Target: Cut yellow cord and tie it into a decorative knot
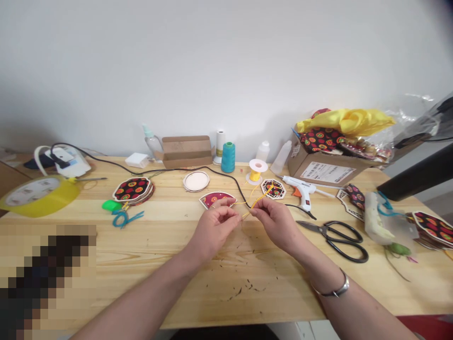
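Observation:
Both hands meet over the middle of the wooden table, pinching a thin yellow cord point(245, 215). My left hand point(216, 225) is closed on it with thumb and forefinger. Just to its right, my right hand point(278, 223) grips the cord too, fingers bent. Part of the cord looks braided and reaches an octagonal patterned piece point(278, 190) beyond my right hand. Partly behind my left fingers lies a fan-shaped red patterned piece point(209, 200). A white spool of yellow cord point(255, 177) stands behind the hands. How the strands cross between my fingertips is too small to tell.
Right of my hands are black-handled scissors point(327, 230) and a white glue gun point(300, 190). A cardboard box point(320, 169) with fabric stands behind them. A black cable point(170, 169) crosses the table. Stacked patterned pieces point(132, 190) and yellow tape point(53, 200) lie left.

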### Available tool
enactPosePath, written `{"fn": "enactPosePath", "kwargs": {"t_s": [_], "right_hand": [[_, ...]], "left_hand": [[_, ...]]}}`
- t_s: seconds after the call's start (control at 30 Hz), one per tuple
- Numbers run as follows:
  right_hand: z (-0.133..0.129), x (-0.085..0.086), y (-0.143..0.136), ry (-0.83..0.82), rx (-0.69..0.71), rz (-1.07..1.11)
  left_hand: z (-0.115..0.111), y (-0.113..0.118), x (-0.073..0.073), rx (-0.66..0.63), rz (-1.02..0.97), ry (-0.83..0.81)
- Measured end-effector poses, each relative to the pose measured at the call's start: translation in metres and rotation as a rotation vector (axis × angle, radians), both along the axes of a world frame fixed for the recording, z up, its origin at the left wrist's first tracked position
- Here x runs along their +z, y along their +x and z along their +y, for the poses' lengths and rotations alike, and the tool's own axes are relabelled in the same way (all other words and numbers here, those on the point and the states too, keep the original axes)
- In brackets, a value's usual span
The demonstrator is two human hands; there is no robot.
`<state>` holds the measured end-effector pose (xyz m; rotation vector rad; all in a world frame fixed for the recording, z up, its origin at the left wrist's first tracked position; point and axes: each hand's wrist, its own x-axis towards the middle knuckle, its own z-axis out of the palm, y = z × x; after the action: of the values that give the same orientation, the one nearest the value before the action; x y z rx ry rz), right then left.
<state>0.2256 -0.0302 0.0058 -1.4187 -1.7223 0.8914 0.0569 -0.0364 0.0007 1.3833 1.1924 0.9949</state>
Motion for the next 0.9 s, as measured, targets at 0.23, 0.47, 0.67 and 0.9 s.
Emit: {"fn": "enactPosePath", "kwargs": {"t_s": [0.23, 0.47, 0.67, 0.9], "right_hand": [[-0.0013, 0.0003, -0.0014, -0.080, 0.002, 0.060], [-0.0049, 0.0072, -0.0065, -0.302, 0.066, 0.376], [-0.0077, 0.0052, -0.0074, -0.419, 0.176, 0.581], [-0.0053, 0.0064, -0.0056, -0.366, 0.111, 0.439]], "left_hand": [[-0.0076, 0.0040, 0.0022, -0.131, -0.046, -0.068], [-0.0076, 0.0066, 0.0036, -0.155, 0.043, -0.080], [-0.0068, 0.0069, 0.0025, -0.202, 0.062, -0.049], [-0.0095, 0.0086, 0.0078, -0.072, -0.263, -0.170]]}}
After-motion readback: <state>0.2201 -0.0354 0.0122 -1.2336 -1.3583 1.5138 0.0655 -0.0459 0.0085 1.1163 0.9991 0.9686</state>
